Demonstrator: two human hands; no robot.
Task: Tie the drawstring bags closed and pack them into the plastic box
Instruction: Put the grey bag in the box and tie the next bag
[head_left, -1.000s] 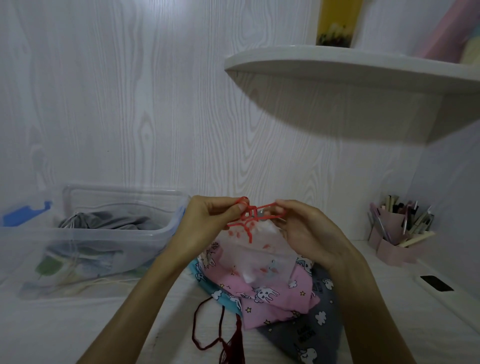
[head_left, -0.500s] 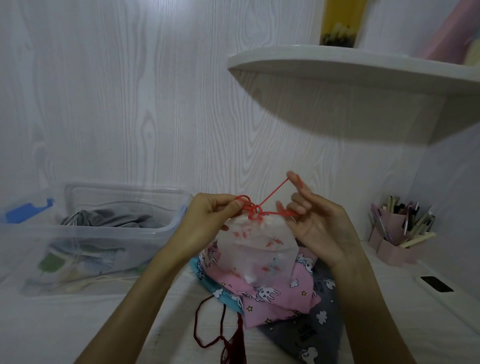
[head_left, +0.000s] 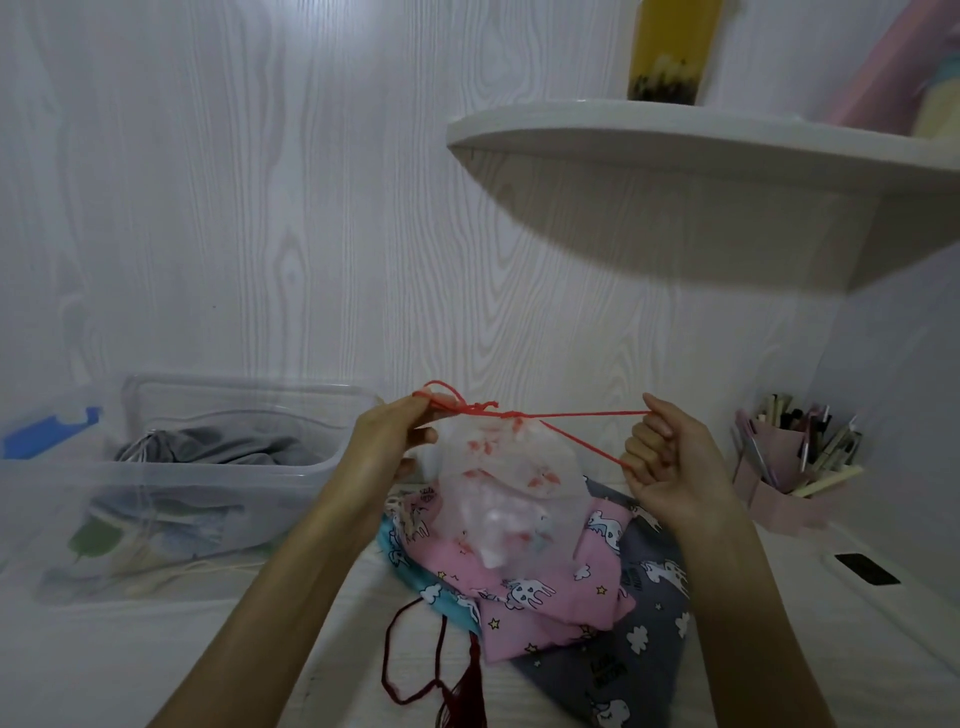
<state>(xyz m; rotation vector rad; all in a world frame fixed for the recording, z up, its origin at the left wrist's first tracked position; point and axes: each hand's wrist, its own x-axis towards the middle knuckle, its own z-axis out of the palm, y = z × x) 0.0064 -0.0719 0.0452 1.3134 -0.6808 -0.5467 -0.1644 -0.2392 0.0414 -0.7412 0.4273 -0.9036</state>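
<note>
— Both hands grip the red cord (head_left: 571, 414): the left hand (head_left: 397, 434) pinches the looped end by the knot, and the right hand (head_left: 670, 467) has its fingers curled round the other strand. Where is the bag itself?

— The white bag (head_left: 498, 467) hangs from that cord, held up between the hands, above the pile of printed bags (head_left: 545, 587) on the table and just right of the plastic box (head_left: 171, 467).

— What has changed?

— The right hand has drawn well away to the right, so the cord now runs taut and nearly level — a second ago both hands were close together, working a loose tangle at the bag's mouth. The knot looks small and tight now.

— So for the task?

— This bag seems all but tied; it likely goes into the box next, where grey cloth (head_left: 218, 449) already lies. The bags in the pile are not yet packed.
</note>
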